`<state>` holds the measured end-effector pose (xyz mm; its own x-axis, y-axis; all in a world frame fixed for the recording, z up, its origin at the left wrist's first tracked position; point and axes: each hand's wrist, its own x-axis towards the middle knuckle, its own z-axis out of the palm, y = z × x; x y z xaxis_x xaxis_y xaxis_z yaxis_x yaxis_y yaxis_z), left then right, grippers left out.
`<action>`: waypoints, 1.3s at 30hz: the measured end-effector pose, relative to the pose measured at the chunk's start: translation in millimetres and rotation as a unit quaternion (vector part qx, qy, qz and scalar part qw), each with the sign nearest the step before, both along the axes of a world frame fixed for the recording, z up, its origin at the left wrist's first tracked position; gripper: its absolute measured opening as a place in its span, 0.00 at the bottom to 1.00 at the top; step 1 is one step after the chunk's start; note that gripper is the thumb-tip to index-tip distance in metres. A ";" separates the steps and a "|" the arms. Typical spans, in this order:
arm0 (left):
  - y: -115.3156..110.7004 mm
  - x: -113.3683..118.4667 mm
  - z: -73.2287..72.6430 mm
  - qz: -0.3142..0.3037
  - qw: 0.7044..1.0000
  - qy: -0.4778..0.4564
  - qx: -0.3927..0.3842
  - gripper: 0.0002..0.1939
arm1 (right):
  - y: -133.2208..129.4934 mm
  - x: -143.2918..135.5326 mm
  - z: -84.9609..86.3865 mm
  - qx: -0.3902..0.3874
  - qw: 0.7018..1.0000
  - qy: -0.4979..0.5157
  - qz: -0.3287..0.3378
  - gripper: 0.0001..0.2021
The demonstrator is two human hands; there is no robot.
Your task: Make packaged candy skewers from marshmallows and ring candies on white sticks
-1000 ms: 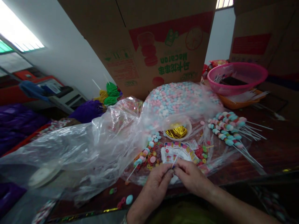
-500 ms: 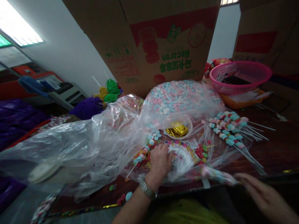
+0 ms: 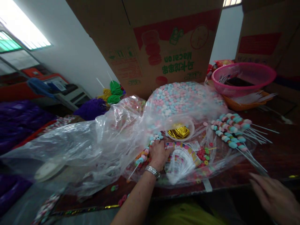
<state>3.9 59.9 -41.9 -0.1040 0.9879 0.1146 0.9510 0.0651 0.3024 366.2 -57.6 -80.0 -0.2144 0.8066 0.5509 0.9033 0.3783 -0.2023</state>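
My left hand (image 3: 159, 153), with a metal watch at the wrist, lies over the candies between a skewer of pastel candies (image 3: 142, 156) and fanned printed cards (image 3: 181, 159). Its thumb points toward the cards; what its curled fingertips touch is hidden. At the lower right, my right hand (image 3: 273, 195) is blurred, near the table's front edge, below the white sticks of the stacked candy skewers (image 3: 231, 126). No object shows in it. A round tub with gold ties (image 3: 180, 132) sits behind the cards.
A clear bag of pink and blue candies (image 3: 185, 97) leans before a large carton (image 3: 164, 40). Plastic sheeting (image 3: 93, 147) spreads to the left. A pink basket (image 3: 243, 78) rests over an orange one (image 3: 248, 104) at the right. Loose candies lie near the front edge.
My left hand has shifted slightly up and left, off the cards. My right hand has moved right, and the wrapped candy skewer it held no longer shows.
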 end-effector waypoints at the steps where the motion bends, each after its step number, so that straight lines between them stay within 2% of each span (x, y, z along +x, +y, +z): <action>1: 0.4 -0.3 -1.3 -0.005 1.000 -0.009 0.002 0.19 | 10.5 -21.9 1.6 0.003 0.999 -0.012 0.031 0.14; 3: 1.0 -1.0 -3.8 -0.017 0.999 -0.030 0.015 0.13 | 29.2 -74.3 9.0 0.015 0.994 -0.016 0.104 0.11; 5: 0.4 -3.1 -4.6 -0.031 0.997 -0.056 0.035 0.08 | 41.8 -124.6 16.8 -0.015 0.983 -0.015 0.182 0.14; 8: -4.9 -9.6 2.7 -0.061 0.992 -0.098 0.054 0.08 | 52.5 -168.0 21.5 -0.085 0.977 -0.040 0.194 0.11; 11: -15.4 -12.7 23.1 -0.094 0.985 -0.134 0.055 0.08 | 61.6 -171.5 25.0 -0.112 0.979 0.015 0.168 0.07; 13: -23.4 -8.2 39.9 -0.154 0.975 -0.155 0.053 0.05 | 68.6 -167.1 32.9 -0.105 0.977 0.121 0.144 0.12; 15: -30.3 0.6 52.7 -0.258 0.947 -0.187 0.042 0.04 | 74.3 -167.1 43.5 -0.163 0.947 0.227 0.160 0.16; 16: -33.0 5.5 56.0 -0.282 0.934 -0.216 0.030 0.05 | 76.0 -169.3 48.0 -0.215 0.922 0.270 0.178 0.15; 18: -36.4 13.9 55.1 -0.271 0.914 -0.301 -0.024 0.12 | 76.2 -175.5 52.5 -0.297 0.870 0.344 0.189 0.13; 20: -37.6 18.9 46.5 -0.207 0.892 -0.389 -0.098 0.16 | 73.0 -179.7 50.8 -0.315 0.842 0.410 0.154 0.14; 23: -37.6 20.8 33.8 -0.143 0.865 -0.451 -0.165 0.05 | 67.4 -176.3 46.9 -0.314 0.819 0.469 0.106 0.14; 24: -37.6 20.7 32.7 -0.147 0.866 -0.447 -0.168 0.05 | 66.5 -172.8 47.8 -0.317 0.814 0.476 0.102 0.12; 26: -37.6 20.5 36.0 -0.197 0.877 -0.406 -0.165 0.04 | 66.7 -164.5 53.7 -0.329 0.810 0.472 0.115 0.10; 28: -37.5 21.3 43.7 -0.264 0.887 -0.345 -0.158 0.04 | 68.5 -156.8 61.8 -0.341 0.815 0.443 0.151 0.08; 30: -37.6 24.2 49.9 -0.292 0.891 -0.313 -0.148 0.05 | 69.2 -152.0 67.3 -0.328 0.836 0.406 0.168 0.03; 32: -38.3 29.3 50.6 -0.277 0.895 -0.323 -0.136 0.03 | 67.2 -151.0 67.3 -0.292 0.864 0.382 0.149 0.06; 35: -40.8 38.3 42.6 -0.234 0.897 -0.354 -0.120 0.04 | 62.3 -151.5 59.1 -0.251 0.893 0.352 0.122 0.11; 37: -42.7 42.1 36.0 -0.237 0.901 -0.348 -0.102 0.05 | 62.7 -145.1 53.4 -0.238 0.912 0.316 0.107 0.16; 39: -43.8 41.6 32.0 -0.264 0.911 -0.310 -0.064 0.08 | 69.3 -126.6 50.2 -0.222 0.931 0.283 0.063 0.20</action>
